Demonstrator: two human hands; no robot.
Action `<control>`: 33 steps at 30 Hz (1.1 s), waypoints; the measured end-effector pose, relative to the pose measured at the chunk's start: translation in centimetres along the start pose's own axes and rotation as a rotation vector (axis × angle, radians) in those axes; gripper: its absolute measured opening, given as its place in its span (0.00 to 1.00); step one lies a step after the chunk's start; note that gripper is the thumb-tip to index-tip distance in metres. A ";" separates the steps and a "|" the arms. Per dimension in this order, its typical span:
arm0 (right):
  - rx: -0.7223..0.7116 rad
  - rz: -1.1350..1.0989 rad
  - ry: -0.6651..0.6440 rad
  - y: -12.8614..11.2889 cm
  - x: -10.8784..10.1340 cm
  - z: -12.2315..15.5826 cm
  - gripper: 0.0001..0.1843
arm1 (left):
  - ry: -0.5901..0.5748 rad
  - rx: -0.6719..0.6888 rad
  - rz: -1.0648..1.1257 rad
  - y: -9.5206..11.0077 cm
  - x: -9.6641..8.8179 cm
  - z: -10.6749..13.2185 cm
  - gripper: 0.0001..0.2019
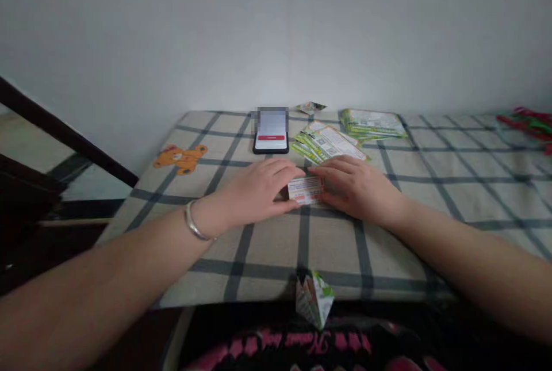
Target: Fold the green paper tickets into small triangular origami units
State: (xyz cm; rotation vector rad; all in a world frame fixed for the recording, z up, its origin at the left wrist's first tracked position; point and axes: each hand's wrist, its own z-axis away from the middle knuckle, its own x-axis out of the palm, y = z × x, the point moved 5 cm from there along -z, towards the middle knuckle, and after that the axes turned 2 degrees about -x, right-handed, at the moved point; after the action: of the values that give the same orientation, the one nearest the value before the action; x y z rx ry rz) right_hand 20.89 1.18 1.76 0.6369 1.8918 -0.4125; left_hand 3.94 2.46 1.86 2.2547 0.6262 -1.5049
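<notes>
A small printed paper, white with some orange, lies between my two hands on the checked tablecloth. My left hand grips its left side, thumb at the near edge and fingers at the far edge. On the right side, my right hand pinches it the same way. Just beyond are several fanned green-and-white leaflets. Close to the near table edge stands a folded paper piece with green and white print.
A phone with a lit screen lies beyond my left hand. Behind it to the right are another folded paper piece and a stack of leaflets. A bear cutout lies at left, a red-and-green item at far right. The wall borders the back.
</notes>
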 end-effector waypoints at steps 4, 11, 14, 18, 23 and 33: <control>0.017 0.006 0.048 0.3 -0.7 0.2 0.17 | 0.078 0.070 -0.003 0.4 -0.5 0.0 0.19; 0.021 0.023 0.128 0.2 -1.4 0.4 0.11 | 0.189 0.162 0.012 1.0 -1.4 0.0 0.14; 0.010 0.007 0.203 0.0 -2.0 0.5 0.08 | 0.224 0.214 0.016 1.4 -1.9 0.0 0.11; 0.015 -0.056 0.239 0.1 -2.2 0.4 0.06 | 0.204 0.245 0.046 1.7 -1.8 0.0 0.09; 0.074 -0.189 0.199 0.9 -1.7 0.5 0.07 | 0.102 0.159 0.164 1.3 -1.3 -0.1 0.11; 0.048 -0.265 0.178 1.1 -1.4 0.3 0.07 | 0.025 0.124 0.202 0.9 -0.8 0.0 0.15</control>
State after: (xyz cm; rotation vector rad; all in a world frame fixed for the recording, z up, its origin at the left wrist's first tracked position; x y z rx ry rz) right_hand 22.16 1.52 2.98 0.4673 2.1516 -0.5889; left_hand 4.18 1.54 2.62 2.3518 0.3082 -1.4536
